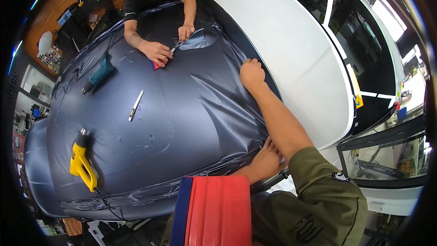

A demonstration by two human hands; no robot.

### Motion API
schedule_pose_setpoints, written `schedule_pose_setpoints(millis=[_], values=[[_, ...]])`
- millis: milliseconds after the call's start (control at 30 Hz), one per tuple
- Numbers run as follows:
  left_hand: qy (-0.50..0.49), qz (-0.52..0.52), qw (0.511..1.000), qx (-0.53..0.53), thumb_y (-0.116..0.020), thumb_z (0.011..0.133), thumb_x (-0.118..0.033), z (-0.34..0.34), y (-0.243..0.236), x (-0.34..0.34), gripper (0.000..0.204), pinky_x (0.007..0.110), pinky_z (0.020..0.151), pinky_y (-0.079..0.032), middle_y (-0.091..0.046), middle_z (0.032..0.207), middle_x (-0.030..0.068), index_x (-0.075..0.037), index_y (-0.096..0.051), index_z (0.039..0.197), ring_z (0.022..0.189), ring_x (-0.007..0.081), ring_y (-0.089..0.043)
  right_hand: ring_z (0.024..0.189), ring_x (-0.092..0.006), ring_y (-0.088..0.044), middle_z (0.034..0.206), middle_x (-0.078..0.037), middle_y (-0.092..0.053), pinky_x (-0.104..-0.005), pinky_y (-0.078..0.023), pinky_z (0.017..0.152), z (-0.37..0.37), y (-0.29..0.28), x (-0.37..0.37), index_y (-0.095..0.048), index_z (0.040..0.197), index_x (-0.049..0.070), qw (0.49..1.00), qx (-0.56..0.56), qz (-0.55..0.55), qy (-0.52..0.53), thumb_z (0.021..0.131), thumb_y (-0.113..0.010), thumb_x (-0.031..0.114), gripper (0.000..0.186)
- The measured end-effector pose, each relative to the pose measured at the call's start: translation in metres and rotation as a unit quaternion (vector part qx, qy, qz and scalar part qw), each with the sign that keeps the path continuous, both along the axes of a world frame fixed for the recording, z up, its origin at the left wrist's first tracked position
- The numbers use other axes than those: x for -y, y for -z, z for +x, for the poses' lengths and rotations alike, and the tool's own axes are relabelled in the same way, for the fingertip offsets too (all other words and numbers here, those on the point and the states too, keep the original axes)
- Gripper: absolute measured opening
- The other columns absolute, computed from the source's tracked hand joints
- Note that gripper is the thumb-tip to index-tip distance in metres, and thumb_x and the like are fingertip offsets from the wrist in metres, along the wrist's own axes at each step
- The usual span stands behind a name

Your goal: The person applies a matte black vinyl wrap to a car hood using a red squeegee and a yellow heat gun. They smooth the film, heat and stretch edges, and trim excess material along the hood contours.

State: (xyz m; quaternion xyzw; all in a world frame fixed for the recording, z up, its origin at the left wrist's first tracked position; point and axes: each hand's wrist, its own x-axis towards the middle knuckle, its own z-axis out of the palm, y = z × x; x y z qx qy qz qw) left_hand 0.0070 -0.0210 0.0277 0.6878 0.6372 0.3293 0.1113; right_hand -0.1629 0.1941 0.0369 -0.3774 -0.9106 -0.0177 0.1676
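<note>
Dark creased film (186, 109), right hand (253, 74) curled closed at its edge, left hand's (267, 160) grip unclear.

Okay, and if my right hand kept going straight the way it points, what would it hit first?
Your right hand would probably first meet the rumpled edge of the dark film just beyond it, though its height there is unclear. The co-worker's nearest hand lies left of that line.

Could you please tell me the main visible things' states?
Dark film: mostly smooth, creased near edges
Yellow heat gun: lying down
Teal heat gun: lying down
Knife: lying loose, blade unclear
Red squeegee: partly out of view
Right hand: curled at film's edge
Left hand: grip unclear
</note>
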Motion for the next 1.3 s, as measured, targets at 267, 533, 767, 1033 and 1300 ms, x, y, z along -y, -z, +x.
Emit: schedule_pose_setpoints(millis=[267,533,767,1033,1300], values=[[-0.154,-0.034,0.986,-0.044,-0.059,0.094,-0.020,-0.200,-0.025,-0.032,0.035,0.046,0.102,-0.047,-0.064,0.125,0.0233,0.002,-0.063,0.122,0.115,0.0401,-0.061,0.093,-0.0376,-0.067,0.101,-0.023,-0.067,-0.0458,-0.058,0.076,0.102,-0.020,0.036,-0.059,0.104,-0.005,0.996,0.050,-0.070,-0.006,0.090,-0.063,0.020,0.029],[-0.053,0.139,0.977,-0.155,-0.059,0.087,-0.006,-0.292,0.008,-0.155,0.039,0.046,0.100,-0.046,-0.059,0.135,0.0166,-0.002,-0.061,0.126,0.120,0.0337,-0.057,0.090,-0.0367,-0.068,0.098,-0.022,-0.065,-0.0444,-0.058,0.074,0.119,-0.030,0.060,-0.054,0.115,-0.006,0.994,0.030,-0.099,0.028,0.087,-0.066,0.019,0.039],[-0.031,0.100,0.989,-0.107,-0.058,0.083,-0.001,-0.292,0.015,-0.173,0.033,0.051,0.111,-0.037,-0.060,0.121,0.0103,-0.007,-0.065,0.114,0.121,0.0308,-0.055,0.088,-0.0403,-0.066,0.104,-0.023,-0.061,-0.0466,-0.055,0.077,0.120,-0.006,0.064,-0.053,0.127,-0.004,0.989,-0.019,-0.130,0.063,0.091,-0.063,0.020,0.044],[-0.068,0.112,0.980,-0.148,-0.061,0.081,-0.004,-0.294,0.002,-0.169,0.026,0.042,0.089,-0.043,-0.061,0.113,0.0073,-0.008,-0.067,0.106,0.102,0.0271,-0.058,0.088,-0.0369,-0.062,0.097,-0.020,-0.060,-0.0428,-0.050,0.079,0.110,-0.031,0.043,-0.065,0.109,-0.003,0.957,-0.121,-0.260,-0.038,0.092,-0.063,0.015,0.025],[-0.089,0.241,0.965,0.043,-0.056,0.082,0.002,-0.287,0.013,-0.173,0.016,0.046,0.081,-0.049,-0.059,0.097,0.0128,-0.001,-0.062,0.097,0.092,0.0346,-0.058,0.102,-0.0315,-0.068,0.107,-0.028,-0.069,-0.0370,-0.051,0.088,-0.059,-0.060,-0.061,-0.064,0.115,-0.015,0.886,-0.114,-0.448,0.025,0.091,-0.069,0.037,0.058]])
